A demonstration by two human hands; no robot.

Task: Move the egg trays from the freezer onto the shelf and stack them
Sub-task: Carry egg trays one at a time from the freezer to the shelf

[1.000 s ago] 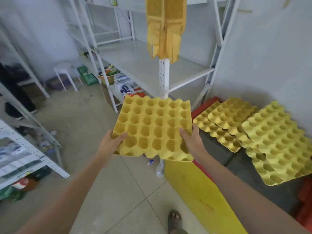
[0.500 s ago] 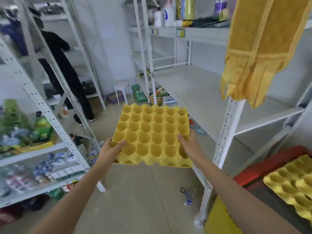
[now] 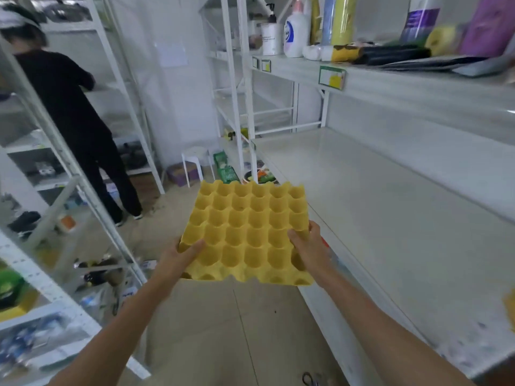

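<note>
While both of our arms reach forward, we hold one yellow egg tray point(image 3: 245, 232) level above the tiled floor point(image 3: 245, 324), just left of the white shelf point(image 3: 390, 218) and not touching it. Our left hand point(image 3: 181, 259) grips the tray's near left edge, thumb pressed down into a cup, the other fingers hidden beneath. Our right hand point(image 3: 309, 249) grips the near right edge, thumb on top, remaining fingers wrapped under the rim and out of sight. The tray's cups face up and are empty. The shelf board beside the tray is bare here. Bottles point(image 3: 295, 32) stand on the upper shelf. A person in black point(image 3: 75, 112) stands at the far left rack, back turned.
</note>
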